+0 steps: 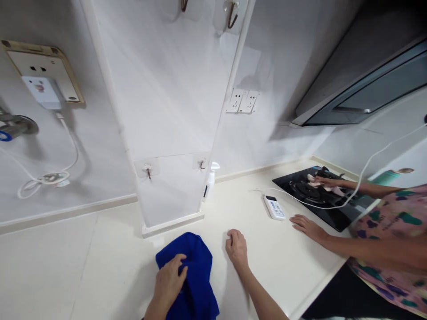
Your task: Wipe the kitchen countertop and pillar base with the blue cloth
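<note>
Countertop (267,266), smooth and cream-white, runs past the foot of a squared white pillar (173,111) and under a dark grey metal range hood (333,75). At the right, a co-worker in a pink patterned garment (393,231) has one hand on the counter and the other on a pale cloth (320,183) over a black glass-topped gas stove (320,215). Nearer, a crumpled royal-blue fabric piece (200,266) lies on the counter before the pillar. The left hand (168,278) rests on it, thumb and forefinger parted; whether the hidden fingers grip, I cannot tell. Well apart, the right hand (237,250) sits loosely curled on the counter, its palm hidden. The step in hand looks like positioning the fabric; moving it further would call for a surer pinch. Smallest are a white spray bottle (209,184) beside the pillar and a white rectangular handheld device (275,209)
</note>
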